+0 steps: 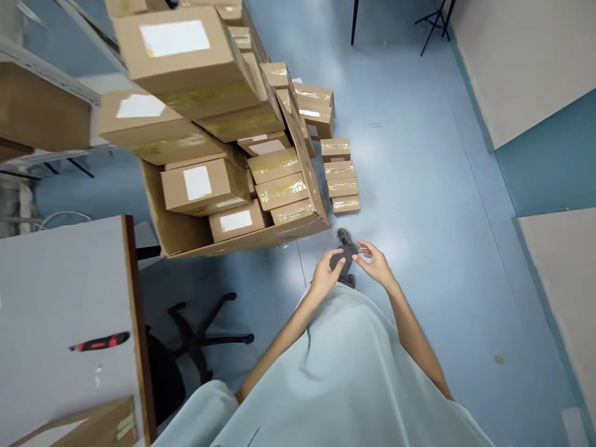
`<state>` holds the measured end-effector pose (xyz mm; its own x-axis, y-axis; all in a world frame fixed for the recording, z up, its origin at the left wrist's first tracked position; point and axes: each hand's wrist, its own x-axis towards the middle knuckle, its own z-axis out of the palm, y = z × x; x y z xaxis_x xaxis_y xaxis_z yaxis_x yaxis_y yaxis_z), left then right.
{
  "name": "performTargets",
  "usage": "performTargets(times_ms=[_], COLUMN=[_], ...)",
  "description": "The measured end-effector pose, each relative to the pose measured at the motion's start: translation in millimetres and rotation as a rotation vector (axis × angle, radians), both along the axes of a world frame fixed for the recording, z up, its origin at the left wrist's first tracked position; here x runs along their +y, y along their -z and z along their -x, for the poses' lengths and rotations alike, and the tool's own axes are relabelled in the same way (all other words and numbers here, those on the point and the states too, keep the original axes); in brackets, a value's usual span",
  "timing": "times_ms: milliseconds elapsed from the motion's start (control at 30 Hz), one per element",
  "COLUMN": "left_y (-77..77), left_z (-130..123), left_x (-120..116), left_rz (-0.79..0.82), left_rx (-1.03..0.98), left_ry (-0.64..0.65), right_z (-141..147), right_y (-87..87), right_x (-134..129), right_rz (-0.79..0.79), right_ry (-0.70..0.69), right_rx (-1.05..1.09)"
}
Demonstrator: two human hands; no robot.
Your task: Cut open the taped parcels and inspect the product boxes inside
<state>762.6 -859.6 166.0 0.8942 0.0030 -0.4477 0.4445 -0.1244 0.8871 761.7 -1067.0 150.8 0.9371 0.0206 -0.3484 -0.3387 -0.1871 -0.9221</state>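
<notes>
Both hands are raised in front of the body, a small distance apart, above the person's dark shoes. My left hand (328, 270) has thumb and fingers apart and holds nothing. Just to its right, my right hand (374, 263) is likewise open, its fingers spread a little and bent inward, with nothing in it. Ahead and to the left stands a large open carton (242, 243) filled with taped brown boxes, some bearing white labels. A big labelled box (186, 68) lies on top of the pile. Neither hand touches a box.
Small boxes (342, 171) stand in a row on the blue floor beside the carton. At the left is a table (60, 279) with a red and black tool (100, 343) and a box (102, 428). A black chair base (200, 340) stands beside the table.
</notes>
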Motion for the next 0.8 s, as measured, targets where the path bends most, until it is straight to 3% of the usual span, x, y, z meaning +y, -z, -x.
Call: performTargets(times_ms=[200, 367, 467, 533, 633, 800], left_y=[40.7, 64.7, 87.8, 110.1, 155.0, 253.5], left_z=[-128, -226, -271, -299, -340, -390], left_x=[-53, -85, -93, -93, -84, -55], left_rz=[0.002, -0.031, -0.03, -0.041, -0.111, -0.197], left_rx=[0.111, 0.073, 0.141, 0.224, 0.361, 0.613], left_ry=[0.088, 0.127, 0.066, 0.003, -0.113, -0.351], right_z=[-103, -203, -269, -312, -372, -447], right_y=[6.3, 12.4, 32.7, 56.5, 106.6, 215.2], right_x=[-49, -84, -94, -95, -93, -87], right_rz=[0.223, 0.242, 0.218, 0.191, 0.17, 0.193], right_ry=[-0.123, -0.185, -0.229, -0.249, -0.246, -0.158], right_rx=[0.082, 0.245, 0.309, 0.366, 0.534, 0.836])
